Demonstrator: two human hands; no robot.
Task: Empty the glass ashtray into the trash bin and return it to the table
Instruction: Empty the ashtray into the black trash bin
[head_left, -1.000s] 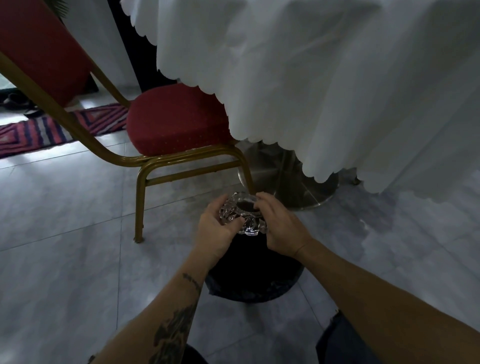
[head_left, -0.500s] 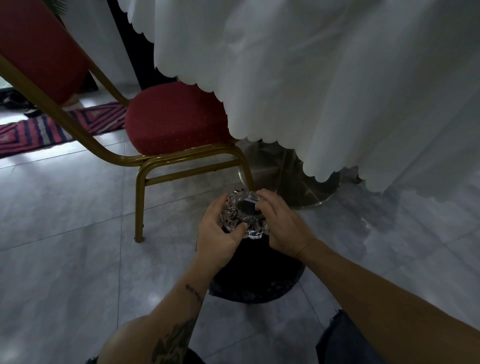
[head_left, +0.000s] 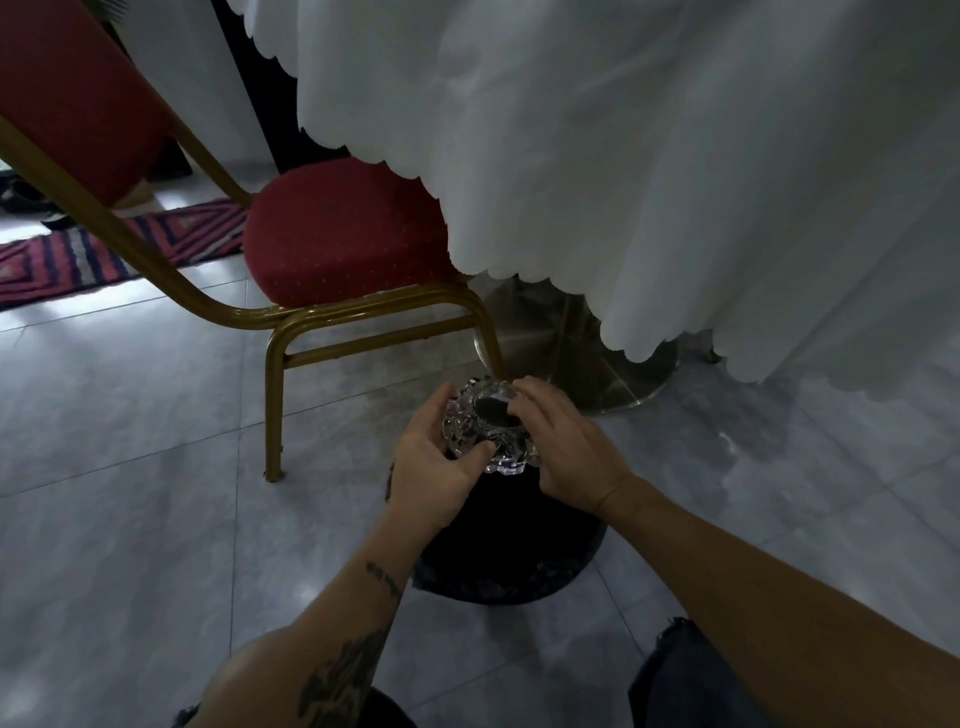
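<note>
1. While both hands grip it as they did half a second ago, the glass ashtray (head_left: 488, 425) sits a little more level over the bin, its dark hollow turned more toward the camera.
2. The left hand (head_left: 434, 470) clamps the near-left rim, thumb pressed against the glass; the right hand (head_left: 563, 451) closes over the right rim, fingers (head_left: 524, 391) curled across its top edge.
3. The ashtray is clear, thick cut glass with a scalloped, lumpy rim that catches pale glints; the centre reads as a dark oval.
4. It is held above the trash bin (head_left: 509, 556), a round black container on the grey tiled floor (head_left: 130, 545), partly hidden by the hands.
5. No brand, label or writing can be read on anything here.
6. Beyond stand a red chair (head_left: 337, 244) on gold legs and a white scalloped tablecloth (head_left: 649, 171) hanging over a metal table base (head_left: 561, 353).
</note>
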